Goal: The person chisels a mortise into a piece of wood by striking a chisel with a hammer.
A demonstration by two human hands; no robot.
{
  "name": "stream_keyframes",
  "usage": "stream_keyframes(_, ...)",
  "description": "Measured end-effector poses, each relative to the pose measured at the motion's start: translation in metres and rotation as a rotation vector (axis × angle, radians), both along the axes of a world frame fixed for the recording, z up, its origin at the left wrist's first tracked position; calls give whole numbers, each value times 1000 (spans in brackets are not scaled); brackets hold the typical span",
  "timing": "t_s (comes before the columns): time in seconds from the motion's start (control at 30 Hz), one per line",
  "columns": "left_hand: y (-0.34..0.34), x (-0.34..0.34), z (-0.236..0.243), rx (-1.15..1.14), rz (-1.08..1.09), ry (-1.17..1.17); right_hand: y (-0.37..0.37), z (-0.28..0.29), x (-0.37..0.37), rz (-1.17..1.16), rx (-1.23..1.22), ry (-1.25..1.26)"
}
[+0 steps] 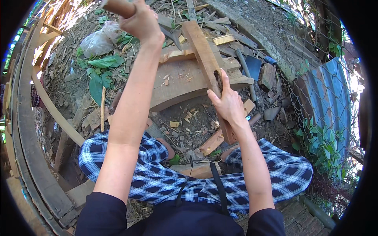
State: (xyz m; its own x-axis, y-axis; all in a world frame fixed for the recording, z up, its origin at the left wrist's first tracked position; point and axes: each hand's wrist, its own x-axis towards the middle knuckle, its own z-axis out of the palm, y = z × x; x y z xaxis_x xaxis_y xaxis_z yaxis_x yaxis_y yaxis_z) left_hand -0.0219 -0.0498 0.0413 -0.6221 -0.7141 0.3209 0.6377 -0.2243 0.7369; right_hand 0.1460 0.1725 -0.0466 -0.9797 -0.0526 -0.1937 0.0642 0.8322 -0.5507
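Raised at the upper left, my left hand is closed round the thick wooden handle of a chopping tool. Its dark metal blade slants down to the right, and its full shape is partly hidden by the hand. My right hand grips a long squared wooden beam, thumb and forefinger on its upper face beside a dark hollow. The beam stands tilted, its far part over a broad curved wooden block strewn with chips. The blade's tip is left of the beam, near the block's raised far edge.
Curved planks stack along the left. A clear plastic bag lies among green leaves at upper left. A chain-link fence with corrugated sheet runs along the right. Wood offcuts and chips litter the ground near my crossed legs.
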Motion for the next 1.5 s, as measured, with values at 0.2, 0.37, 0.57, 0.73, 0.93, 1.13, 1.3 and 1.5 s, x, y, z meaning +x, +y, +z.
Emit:
stream_keyframes(0.2,22,-4,-35,-22,-44,-80,-2,3,0,-8,23,-31)
stream_keyframes(0.37,31,-8,-47,-164,-10,-70,0,6,-2,-11,7,-95)
stream_keyframes(0.57,47,-9,-46,-687,291,-81,2,3,-2,-1,-26,-38)
stream_keyframes(0.73,75,-6,-46,-611,255,-70,22,23,-6,-86,-522,-66)
stream_keyframes(0.93,77,0,-42,-600,199,-85,7,169,0,-40,-694,608)
stream_keyframes(1.13,72,-2,-61,-659,165,-48,11,178,-14,113,-204,176)
stream_keyframes(1.3,77,5,-42,-587,180,30,22,136,-7,95,-605,278)
stream_keyframes(1.5,33,-4,-59,-212,-37,-91,12,26,-6,-53,-323,-4)
